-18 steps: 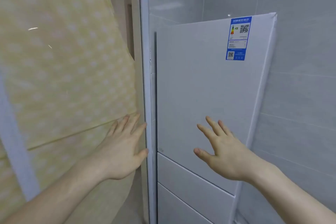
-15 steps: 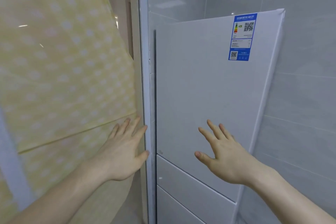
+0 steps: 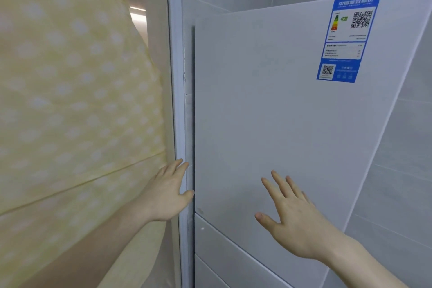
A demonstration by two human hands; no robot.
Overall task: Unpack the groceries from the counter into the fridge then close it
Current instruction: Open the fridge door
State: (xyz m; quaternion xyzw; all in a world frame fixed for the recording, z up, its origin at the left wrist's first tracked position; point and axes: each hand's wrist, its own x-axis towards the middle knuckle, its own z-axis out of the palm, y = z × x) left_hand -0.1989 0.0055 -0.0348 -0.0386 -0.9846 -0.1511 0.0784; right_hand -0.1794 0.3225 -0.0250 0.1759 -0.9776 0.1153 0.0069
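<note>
A white fridge fills the middle of the head view, its upper door (image 3: 268,112) shut flush, with a blue energy label (image 3: 348,37) near the top right. Two drawer fronts (image 3: 233,252) sit below the door. My left hand (image 3: 168,194) lies flat with straight fingers against the white frame strip (image 3: 178,100) beside the door's left edge. My right hand (image 3: 292,217) is spread with straight fingers in front of the lower part of the door; whether it touches the surface I cannot tell. No groceries are in view.
A yellow curtain (image 3: 70,100) with pale dots hangs at the left, close to my left arm. Grey wall tiles (image 3: 402,170) stand right of the fridge and above it.
The camera has shifted so the fridge sits a little further right in view. Both hands have stayed in nearly the same places, fingers still straight.
</note>
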